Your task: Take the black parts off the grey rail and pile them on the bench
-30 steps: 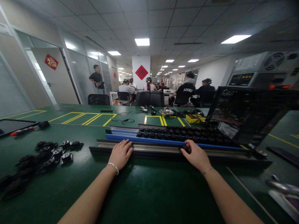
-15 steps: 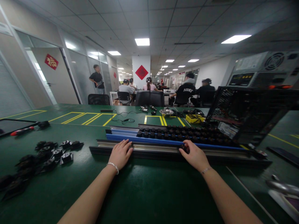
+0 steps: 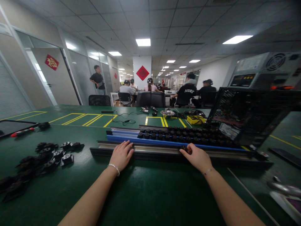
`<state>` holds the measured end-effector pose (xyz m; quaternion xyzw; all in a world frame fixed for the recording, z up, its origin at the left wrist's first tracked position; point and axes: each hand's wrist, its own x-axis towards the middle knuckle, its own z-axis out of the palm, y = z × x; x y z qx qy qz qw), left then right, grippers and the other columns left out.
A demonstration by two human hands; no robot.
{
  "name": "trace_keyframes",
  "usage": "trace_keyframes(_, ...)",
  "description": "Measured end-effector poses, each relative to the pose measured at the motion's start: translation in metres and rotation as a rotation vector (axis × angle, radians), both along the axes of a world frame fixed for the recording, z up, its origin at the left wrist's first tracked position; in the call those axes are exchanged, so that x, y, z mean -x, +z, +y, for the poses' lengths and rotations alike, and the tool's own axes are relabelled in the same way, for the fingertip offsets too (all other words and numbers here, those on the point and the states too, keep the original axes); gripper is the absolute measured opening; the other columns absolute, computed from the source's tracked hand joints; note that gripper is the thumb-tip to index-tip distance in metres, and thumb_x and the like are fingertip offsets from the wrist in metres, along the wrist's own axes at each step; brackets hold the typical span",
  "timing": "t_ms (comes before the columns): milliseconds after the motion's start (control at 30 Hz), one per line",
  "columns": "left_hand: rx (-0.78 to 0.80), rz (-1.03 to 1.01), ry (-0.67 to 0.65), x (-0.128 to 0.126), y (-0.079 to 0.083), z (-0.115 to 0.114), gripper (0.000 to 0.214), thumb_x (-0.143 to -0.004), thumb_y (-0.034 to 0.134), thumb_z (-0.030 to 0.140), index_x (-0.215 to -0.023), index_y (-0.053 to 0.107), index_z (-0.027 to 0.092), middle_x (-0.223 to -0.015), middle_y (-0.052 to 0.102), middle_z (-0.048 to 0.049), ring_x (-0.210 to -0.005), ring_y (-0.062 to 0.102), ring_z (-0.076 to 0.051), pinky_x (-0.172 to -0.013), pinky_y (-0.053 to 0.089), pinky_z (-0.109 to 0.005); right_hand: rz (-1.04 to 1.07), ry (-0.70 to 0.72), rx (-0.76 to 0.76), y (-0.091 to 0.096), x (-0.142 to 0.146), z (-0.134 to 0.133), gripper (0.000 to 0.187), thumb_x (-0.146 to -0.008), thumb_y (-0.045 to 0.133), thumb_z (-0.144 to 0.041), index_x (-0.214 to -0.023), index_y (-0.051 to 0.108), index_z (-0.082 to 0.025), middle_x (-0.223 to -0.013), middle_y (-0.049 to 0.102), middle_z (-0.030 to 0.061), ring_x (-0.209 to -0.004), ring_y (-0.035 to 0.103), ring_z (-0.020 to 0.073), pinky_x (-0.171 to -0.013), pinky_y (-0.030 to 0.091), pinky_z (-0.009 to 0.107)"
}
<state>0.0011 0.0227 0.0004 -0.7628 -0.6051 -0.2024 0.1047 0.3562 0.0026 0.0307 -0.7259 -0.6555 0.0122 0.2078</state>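
Observation:
A long black-edged metal rail (image 3: 155, 150) lies across the table before me. My left hand (image 3: 121, 155) grips its left part, fingers over the top and thumb at the front side. Toward the right, my right hand (image 3: 196, 157) pinches a small black part (image 3: 184, 148) at the rail's channel; the fingers hide most of it. Directly behind are blue rails (image 3: 124, 138) carrying rows of similar black parts (image 3: 166, 136). Loose black parts (image 3: 50, 157), some with shiny faces, lie in a pile to the left.
An open black computer case (image 3: 254, 116) with a power supply (image 3: 265, 67) on top stands at the right. Farther back are a metal bowl (image 3: 167, 113), a yellow item (image 3: 196, 119) and cables. A red-handled tool (image 3: 22, 132) lies left. Several people sit beyond the table; one stands.
My right hand has shifted slightly and its fingers have curled in around the small black part, which now shows less. My left hand stays in place on the rail.

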Motion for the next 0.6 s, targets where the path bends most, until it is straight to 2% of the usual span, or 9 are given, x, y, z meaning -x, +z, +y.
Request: trace_keyframes(600, -0.005, -0.001, -0.008, 0.0011, -0.0015, 0.0014, 0.045, -0.087, 0.03, 0.044, -0.121, 0.052, 0.023, -0.132, 0.047, -0.0043, -0.124, 0.039, -0.021, -0.101, 0.031, -0.04, -0.033, 0.087, -0.044, -0.0006, 0.0019, -0.0007, 0.037, -0.076, 0.042, -0.059, -0.068, 0.045, -0.023, -0.063, 0.057, -0.0003, -0.058, 0.052, 0.0151, -0.05, 0.028, 0.024)
